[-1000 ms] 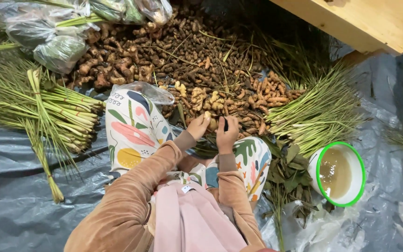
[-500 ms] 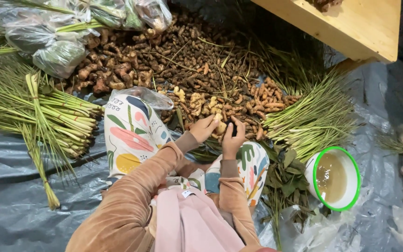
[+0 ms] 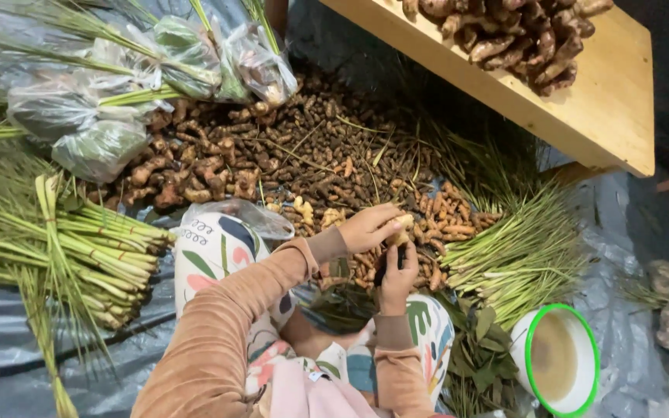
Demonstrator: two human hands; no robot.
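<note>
My left hand [image 3: 367, 227] holds a pale piece of root [image 3: 401, 229] over the heap of brown and orange roots [image 3: 303, 155] in front of my knees. My right hand [image 3: 398, 280] is just below it, closed on a small dark tool [image 3: 382, 272] whose shape I cannot make out, touching the root piece. Both sleeves are tan, and my patterned trousers [image 3: 218, 255] show under the arms.
Bundles of green stalks lie at the left [image 3: 63, 248] and the right [image 3: 520, 255]. Clear bags of greens [image 3: 118, 108] sit at the back left. A wooden bench [image 3: 551, 85] carries more roots. A green-rimmed white bowl [image 3: 559, 358] stands at the right on the blue sheet [image 3: 9, 348], by loose leaves [image 3: 482, 364].
The view has tilted so the bench and its roots show more. My hands have come closer together, the left one now gripping the pale root piece above the right.
</note>
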